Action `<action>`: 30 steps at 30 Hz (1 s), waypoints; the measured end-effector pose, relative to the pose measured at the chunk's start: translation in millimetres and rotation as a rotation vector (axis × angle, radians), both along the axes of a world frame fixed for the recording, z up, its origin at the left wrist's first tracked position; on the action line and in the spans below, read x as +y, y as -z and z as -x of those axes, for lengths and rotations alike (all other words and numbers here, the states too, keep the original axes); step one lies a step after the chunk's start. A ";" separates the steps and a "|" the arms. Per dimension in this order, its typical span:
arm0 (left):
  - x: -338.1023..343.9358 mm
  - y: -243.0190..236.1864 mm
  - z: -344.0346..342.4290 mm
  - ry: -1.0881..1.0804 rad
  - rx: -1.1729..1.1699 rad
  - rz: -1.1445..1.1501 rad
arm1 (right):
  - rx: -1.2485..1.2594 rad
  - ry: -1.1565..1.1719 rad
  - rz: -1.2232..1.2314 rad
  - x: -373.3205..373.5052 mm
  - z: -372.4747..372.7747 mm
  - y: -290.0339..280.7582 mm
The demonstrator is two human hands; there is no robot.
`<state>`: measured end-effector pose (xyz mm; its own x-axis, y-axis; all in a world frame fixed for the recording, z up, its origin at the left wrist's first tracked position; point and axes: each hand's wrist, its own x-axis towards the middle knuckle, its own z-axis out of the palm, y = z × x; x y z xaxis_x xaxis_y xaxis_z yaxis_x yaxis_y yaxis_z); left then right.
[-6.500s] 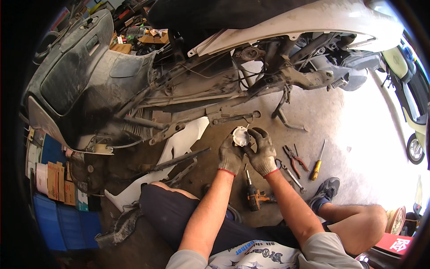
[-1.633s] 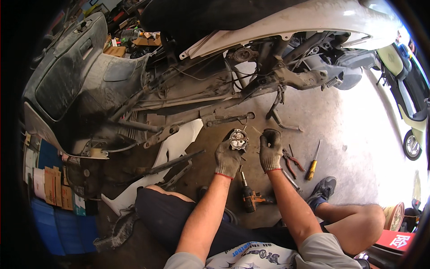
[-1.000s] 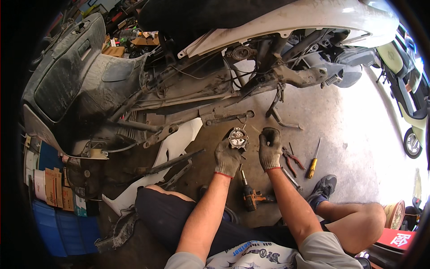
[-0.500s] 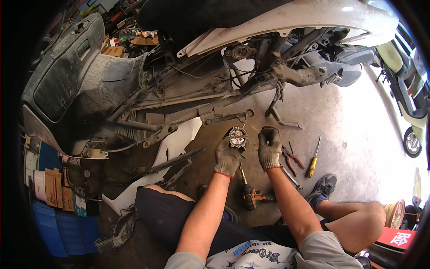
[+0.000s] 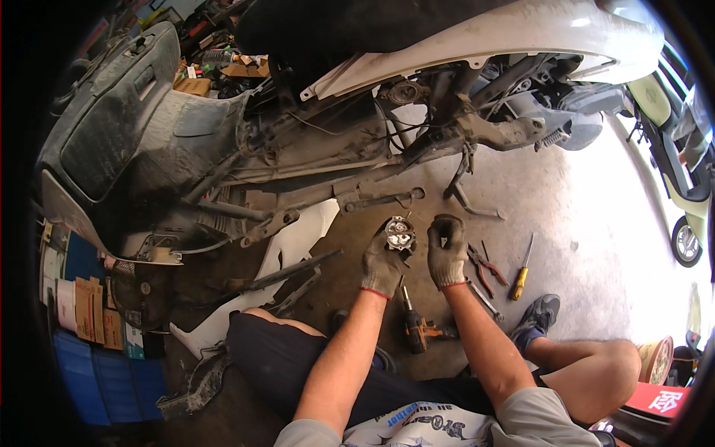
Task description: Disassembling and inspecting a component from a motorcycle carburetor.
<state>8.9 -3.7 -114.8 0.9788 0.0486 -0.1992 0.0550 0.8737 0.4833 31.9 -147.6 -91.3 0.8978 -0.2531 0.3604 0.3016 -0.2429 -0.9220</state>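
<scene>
My gloved left hand (image 5: 382,264) grips a small round metal housing (image 5: 400,233), its inner side facing up. My gloved right hand (image 5: 447,246) is apart from it, just to its right, fingers curled; what they hold is too small to make out. Below my hands, a black-and-orange power drill (image 5: 417,328) with a long socket lies on the concrete floor. Right of my right hand lie red-handled pliers (image 5: 488,272), a yellow-handled screwdriver (image 5: 521,281) and a wrench (image 5: 485,302).
A stripped scooter frame (image 5: 335,171) spans the upper view. A white panel (image 5: 290,238) lies at left, near cardboard boxes (image 5: 93,313) and blue plastic (image 5: 89,372). Another scooter (image 5: 685,195) stands at right, with part of a person (image 5: 694,138) beside it.
Earlier both hands held the housing with its other face up. My right hand then moved apart. Over the last second both hands shifted slightly, the housing a little to the right.
</scene>
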 end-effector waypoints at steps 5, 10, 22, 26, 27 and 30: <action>-3.7 -2.0 1.6 0.022 -0.038 -0.087 | -0.171 0.006 0.231 4.1 7.5 -12.0; -7.0 -1.6 -0.1 0.023 -0.055 -0.053 | -0.198 -0.074 0.282 9.6 16.5 -14.3; -4.7 4.1 -0.3 0.022 -0.024 0.061 | -0.272 -0.138 0.405 16.6 23.3 -14.0; -7.5 -4.2 1.0 0.059 0.022 0.076 | -0.241 -0.158 0.395 16.2 25.0 -12.4; -6.9 -4.3 1.9 0.057 0.022 0.075 | -0.215 -0.162 0.408 17.0 25.4 -12.5; -7.5 -6.0 4.0 0.037 0.017 -0.101 | -0.175 -0.176 0.433 17.8 26.5 -12.6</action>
